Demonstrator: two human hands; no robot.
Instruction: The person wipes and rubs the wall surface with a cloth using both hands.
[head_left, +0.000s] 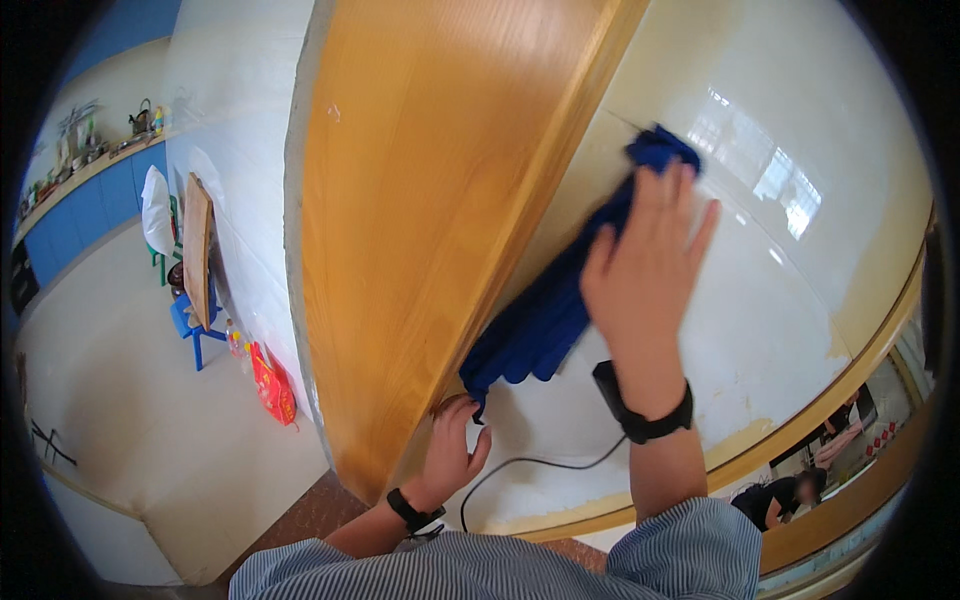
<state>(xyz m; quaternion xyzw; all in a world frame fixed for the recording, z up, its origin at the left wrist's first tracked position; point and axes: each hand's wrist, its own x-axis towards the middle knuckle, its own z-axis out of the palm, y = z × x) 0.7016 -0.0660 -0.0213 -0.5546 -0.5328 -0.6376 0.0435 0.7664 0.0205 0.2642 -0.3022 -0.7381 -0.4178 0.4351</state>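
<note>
My right hand, fingers spread, presses a dark blue cloth flat against a glossy white tiled wall. The hand and the cloth's upper end look slightly blurred. From there the cloth hangs slantwise along the wooden door casing, down to a narrow tip. My left hand is at the casing's lower edge, its fingertips beside that tip. Whether they pinch the cloth or only rest on the wood, I cannot tell. A black band circles each wrist.
A black cable curves across the wall's lower part. Left of the casing, a wooden board leans above a blue stool, near a red bag and bottles. Blue kitchen cabinets stand farther back. A person appears beyond the right-hand wooden trim.
</note>
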